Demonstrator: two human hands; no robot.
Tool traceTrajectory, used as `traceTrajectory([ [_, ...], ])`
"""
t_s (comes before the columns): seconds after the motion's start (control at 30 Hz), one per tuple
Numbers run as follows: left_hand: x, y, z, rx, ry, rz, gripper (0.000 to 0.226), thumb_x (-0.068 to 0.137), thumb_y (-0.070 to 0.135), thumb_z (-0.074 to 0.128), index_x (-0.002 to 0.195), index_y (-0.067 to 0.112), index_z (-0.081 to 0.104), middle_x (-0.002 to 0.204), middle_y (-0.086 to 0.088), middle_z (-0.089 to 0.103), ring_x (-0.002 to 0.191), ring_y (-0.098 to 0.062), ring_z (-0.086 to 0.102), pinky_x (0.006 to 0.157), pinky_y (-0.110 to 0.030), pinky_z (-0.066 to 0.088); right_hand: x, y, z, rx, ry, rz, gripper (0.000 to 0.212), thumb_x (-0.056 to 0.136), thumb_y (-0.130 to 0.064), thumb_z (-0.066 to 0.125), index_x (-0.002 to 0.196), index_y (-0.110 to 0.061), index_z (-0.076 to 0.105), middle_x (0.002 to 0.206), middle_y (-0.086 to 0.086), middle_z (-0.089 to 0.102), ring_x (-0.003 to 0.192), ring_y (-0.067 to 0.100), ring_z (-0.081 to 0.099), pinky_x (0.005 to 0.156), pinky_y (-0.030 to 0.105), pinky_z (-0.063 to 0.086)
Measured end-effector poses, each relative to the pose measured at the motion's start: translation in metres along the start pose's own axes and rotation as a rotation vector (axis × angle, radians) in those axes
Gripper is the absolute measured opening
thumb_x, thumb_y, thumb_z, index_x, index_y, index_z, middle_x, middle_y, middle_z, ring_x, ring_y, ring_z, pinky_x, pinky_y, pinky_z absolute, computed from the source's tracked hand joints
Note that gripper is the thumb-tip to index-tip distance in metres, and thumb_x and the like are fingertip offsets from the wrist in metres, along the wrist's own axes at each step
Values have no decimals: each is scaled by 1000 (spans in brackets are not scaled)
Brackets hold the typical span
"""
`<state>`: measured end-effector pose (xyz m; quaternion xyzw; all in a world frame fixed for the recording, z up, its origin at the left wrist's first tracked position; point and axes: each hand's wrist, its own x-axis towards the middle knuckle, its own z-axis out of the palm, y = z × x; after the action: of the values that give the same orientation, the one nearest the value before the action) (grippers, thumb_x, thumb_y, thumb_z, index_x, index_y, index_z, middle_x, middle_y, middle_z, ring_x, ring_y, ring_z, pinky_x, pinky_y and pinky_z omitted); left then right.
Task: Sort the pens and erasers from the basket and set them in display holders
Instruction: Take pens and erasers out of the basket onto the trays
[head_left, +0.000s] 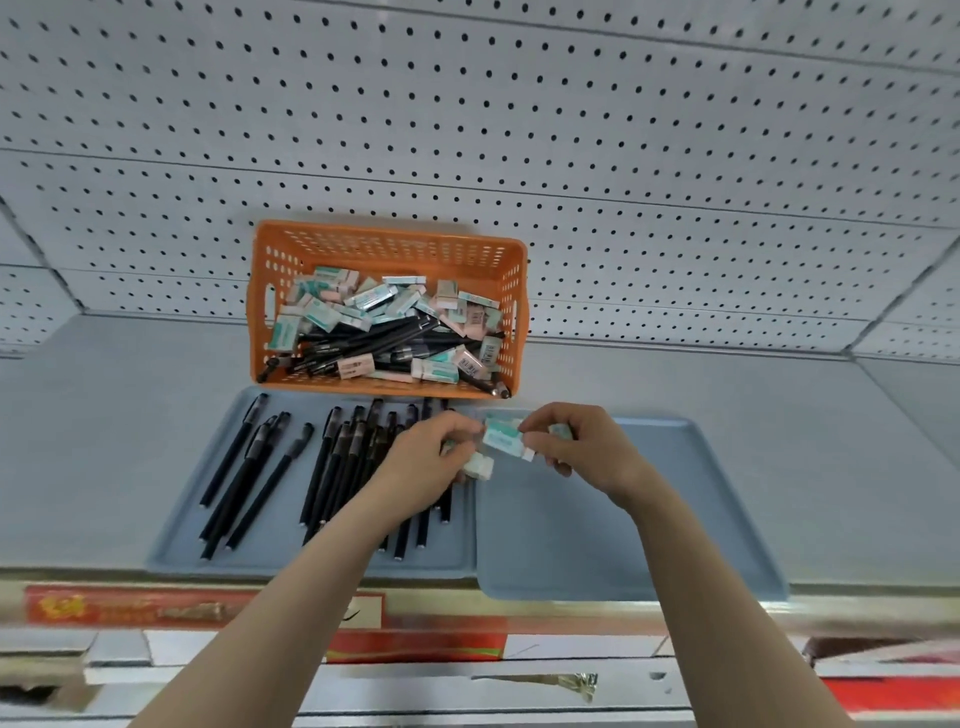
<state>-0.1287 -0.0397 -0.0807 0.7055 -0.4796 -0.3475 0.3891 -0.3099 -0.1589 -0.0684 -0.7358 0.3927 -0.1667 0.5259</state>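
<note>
Eraser (503, 440), white block in teal paper sleeve, pinched between my left hand (434, 460) and right hand (574, 449), above where left tray (176, 530) meets right tray (649, 519). Both are smooth blue plastic with raised rims. Slim black pens (249, 467) lie on left tray. Orange perforated basket (389, 234) sits just behind.

In front of the orange basket (517, 280), the left hand (426, 457) and its forearm cover parts of several black pens (340, 457). Fingers of that hand and the right hand (576, 447) hide most of the erasers (501, 439) they pinch, perhaps three. Sleeve print inside the basket is too small to read, and the red labels (130, 605) farther forward are blurred.
</note>
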Motion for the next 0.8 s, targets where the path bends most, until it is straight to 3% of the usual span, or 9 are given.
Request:
traceTrajectory([
  [0.1,-2,-2,-7,106,-65,-7,38,92,4,46,116,31,55,108,19,61,96,-2,58,75,-15,43,6,8,-2,-292,49,22,5,88,-16,68,90,-19,72,82,7,72,59,9,56,57,24,51],
  [0.23,-3,-9,-15,120,-50,19,34,91,8,54,118,29,59,112,18,60,99,-1,57,82,-21,48,8,7,11,-519,48,-90,21,80,-28,78,100,-23,71,95,-4,62,83,12,56,71,21,41],
  [0.33,-3,-15,-16,87,-21,47,30,92,11,59,115,31,61,114,19,62,101,0,58,81,-16,46,11,10,18,-586,94,-151,24,77,-25,81,98,-21,71,95,-1,59,83,15,55,68,19,35],
  [0.4,-3,-17,-15,42,4,64,29,90,10,61,110,32,61,111,18,63,102,-2,60,86,-22,50,12,11,20,-595,134,-148,23,78,-25,80,99,-21,71,96,-2,58,80,14,53,62,13,34],
  [0.5,-4,-15,-11,-60,14,106,30,87,7,65,106,30,61,107,16,67,101,-2,63,91,-30,53,7,3,19,-457,218,-134,12,86,-29,72,94,-20,70,91,-4,64,75,10,56,64,13,40],
  [0.6,-3,-7,-1,-143,12,163,30,84,5,69,104,26,62,106,13,70,99,0,65,90,-25,53,-3,-9,17,-21,16,1,15,92,-28,67,99,-14,69,77,2,67,61,9,53,57,21,46],
  [0.67,-2,-2,7,-146,0,195,32,83,6,71,106,26,61,109,13,69,102,2,63,91,-20,50,-8,-10,13,101,-76,45,16,90,-17,70,102,-7,67,71,7,63,59,11,52,55,22,46],
  [0.8,2,-8,15,269,46,253,39,87,20,70,123,27,58,121,16,60,112,-1,53,99,-21,42,-12,1,-1,21,15,107,11,86,-8,71,95,-3,67,67,8,61,54,11,53,53,22,46],
])
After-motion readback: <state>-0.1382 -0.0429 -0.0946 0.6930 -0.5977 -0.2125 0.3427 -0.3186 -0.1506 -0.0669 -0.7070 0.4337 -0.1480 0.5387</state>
